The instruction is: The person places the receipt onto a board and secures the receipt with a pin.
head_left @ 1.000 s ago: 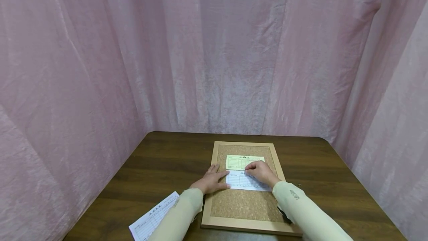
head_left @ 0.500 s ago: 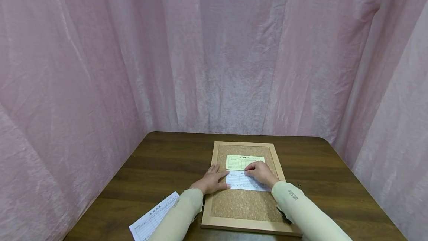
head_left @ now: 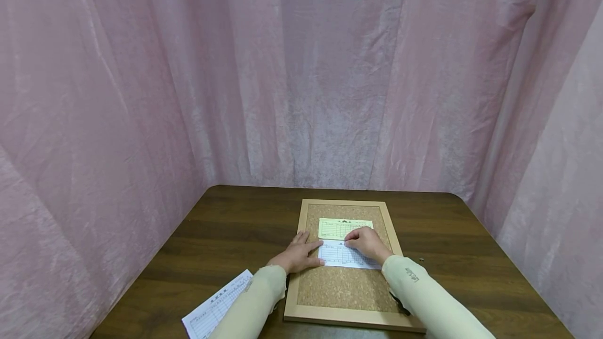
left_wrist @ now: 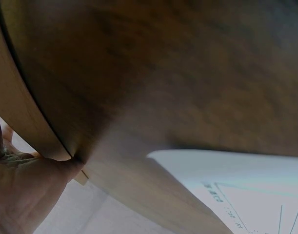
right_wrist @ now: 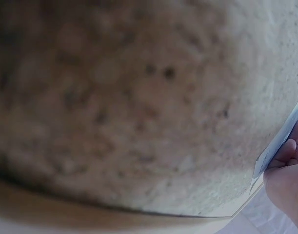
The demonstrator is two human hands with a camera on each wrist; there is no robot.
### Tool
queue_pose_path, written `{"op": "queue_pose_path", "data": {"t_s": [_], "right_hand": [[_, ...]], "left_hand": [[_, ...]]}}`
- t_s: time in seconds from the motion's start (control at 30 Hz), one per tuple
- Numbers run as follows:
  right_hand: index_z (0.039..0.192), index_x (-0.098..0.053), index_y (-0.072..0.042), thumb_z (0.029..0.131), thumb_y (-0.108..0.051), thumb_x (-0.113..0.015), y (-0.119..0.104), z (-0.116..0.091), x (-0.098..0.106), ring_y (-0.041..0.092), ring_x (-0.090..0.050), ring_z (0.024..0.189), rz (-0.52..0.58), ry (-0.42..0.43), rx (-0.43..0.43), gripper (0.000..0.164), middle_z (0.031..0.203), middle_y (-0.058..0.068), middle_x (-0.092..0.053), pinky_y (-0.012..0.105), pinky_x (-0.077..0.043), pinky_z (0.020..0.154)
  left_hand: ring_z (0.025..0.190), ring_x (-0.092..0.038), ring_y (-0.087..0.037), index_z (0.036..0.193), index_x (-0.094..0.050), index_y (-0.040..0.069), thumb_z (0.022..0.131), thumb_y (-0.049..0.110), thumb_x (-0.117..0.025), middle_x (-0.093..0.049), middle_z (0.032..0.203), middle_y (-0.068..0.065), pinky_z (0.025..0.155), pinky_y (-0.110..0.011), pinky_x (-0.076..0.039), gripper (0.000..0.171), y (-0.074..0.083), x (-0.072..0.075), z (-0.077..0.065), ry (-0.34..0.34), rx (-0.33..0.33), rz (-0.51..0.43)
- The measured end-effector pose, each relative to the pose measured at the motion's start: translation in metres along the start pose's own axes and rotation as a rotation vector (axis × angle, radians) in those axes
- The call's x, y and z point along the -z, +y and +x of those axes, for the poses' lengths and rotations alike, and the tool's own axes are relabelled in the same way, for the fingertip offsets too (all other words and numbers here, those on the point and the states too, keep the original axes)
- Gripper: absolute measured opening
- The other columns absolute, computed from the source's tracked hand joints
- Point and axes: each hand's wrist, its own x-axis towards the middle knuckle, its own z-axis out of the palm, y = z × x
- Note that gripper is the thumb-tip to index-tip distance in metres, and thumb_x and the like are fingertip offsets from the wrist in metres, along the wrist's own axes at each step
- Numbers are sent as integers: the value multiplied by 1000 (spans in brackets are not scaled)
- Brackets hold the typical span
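Lying at the left on the dark brown wooden table (head_left: 235, 213), a loose white paper form with a printed grid (head_left: 216, 305) goes partly behind the cream left sleeve (head_left: 249, 300). To its right, the left hand (head_left: 297, 256) rests with spread fingers over the frame of the rectangular corkboard with pale wooden frame (head_left: 346, 292); its thumb and finger touch the left edge of a second white form (head_left: 335, 255). This form lies flat on the cork, just below a yellow-green paper form (head_left: 332, 229). The right hand (head_left: 368, 244) has bent fingers with the tips near the upper edge of the second white form; I cannot tell whether they pinch something small. Farther right, a tiny metallic-looking piece (head_left: 421, 260) lies on the table.

In my judgement, the yellow-green form is already placed, the second is being fixed, and the loose one remains. Fastenings cannot be seen. Printed headings are too small for reading; lettering on the right sleeve (head_left: 438, 300) perhaps begins "Lets".
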Motion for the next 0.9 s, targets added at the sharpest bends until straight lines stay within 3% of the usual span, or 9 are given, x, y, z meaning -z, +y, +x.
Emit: {"op": "queue_pose_path", "data": {"t_s": [0.9], "right_hand": [[88, -80, -11, 88, -11, -76, -9, -3, 1, 14, -63, 82, -45, 24, -62, 4, 90, 0, -73, 38, -51, 77]], "left_hand": [[151, -5, -34, 150, -46, 28, 91, 54, -64, -14, 164, -14, 113, -61, -22, 67, -2, -2, 0, -6, 3, 3]]}}
